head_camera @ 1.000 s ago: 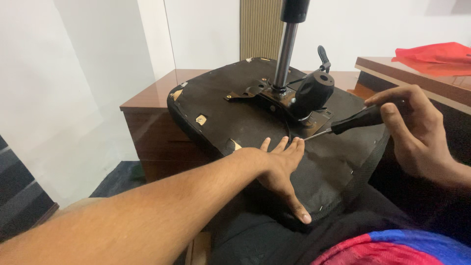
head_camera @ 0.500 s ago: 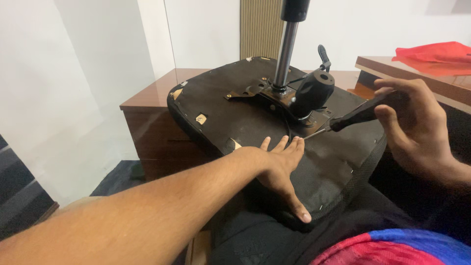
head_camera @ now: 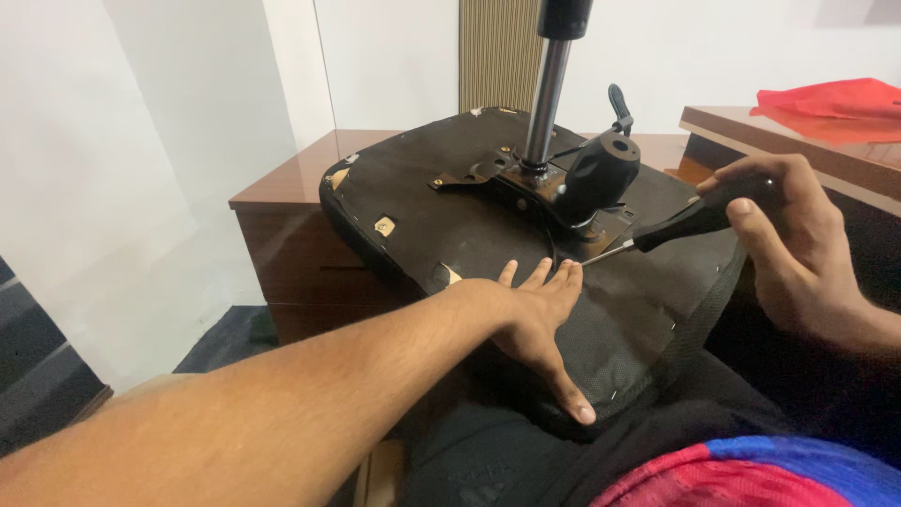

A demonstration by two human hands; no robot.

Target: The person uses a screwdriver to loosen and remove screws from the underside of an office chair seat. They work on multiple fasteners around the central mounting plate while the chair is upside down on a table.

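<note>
Seat cushion (head_camera: pixel 488 235), black and upturned, lies across the person's lap against a brown cabinet (head_camera: pixel 291 202). Left hand (head_camera: pixel 535 324) presses flat on it, fingers spread. Right hand (head_camera: pixel 798 244) is wrapped around a black-handled screwdriver (head_camera: pixel 676 225), tip at the metal bracket (head_camera: pixel 563 202). Red cloth (head_camera: pixel 831 99) lies on the desk behind.

White walls (head_camera: pixel 188 141), glossy wooden cabinet (head_camera: pixel 291 192), dark floor (head_camera: pixel 225 338).

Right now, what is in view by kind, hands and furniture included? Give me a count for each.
Hands: 2, left hand and right hand
Screwdriver: 1
Upturned chair seat: 1
Gas-lift column: 1
Wooden cabinet: 1
Red cloth: 1
Total: 7
</note>
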